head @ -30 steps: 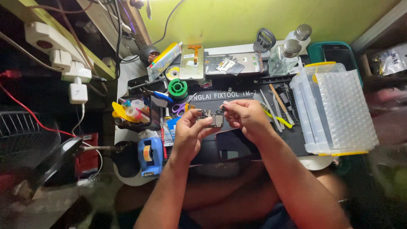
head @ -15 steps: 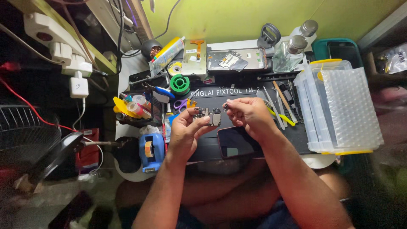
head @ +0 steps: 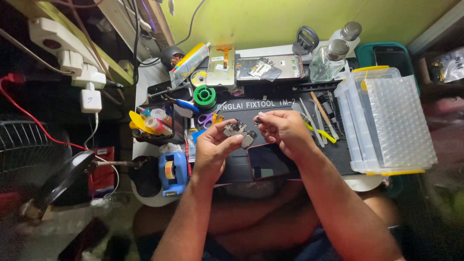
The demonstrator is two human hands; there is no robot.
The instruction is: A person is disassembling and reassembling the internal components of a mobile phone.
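Note:
My left hand pinches a small grey phone circuit board above the black work mat. Close to the right of the board, my right hand has thumb and forefinger closed on a tiny dark part. A dark phone lies face up on the mat just below both hands. Both forearms reach in from the bottom of the view.
Tweezers and thin tools lie right of the hands. A clear plastic parts box stands at the right. Behind are an opened phone frame, two bottles, a green spool, a tool cup, and a blue tape dispenser at left.
The hands stay together over the mat. My right hand's fingertips have drawn slightly away from the board, pinching a tiny part. The view has shifted a little.

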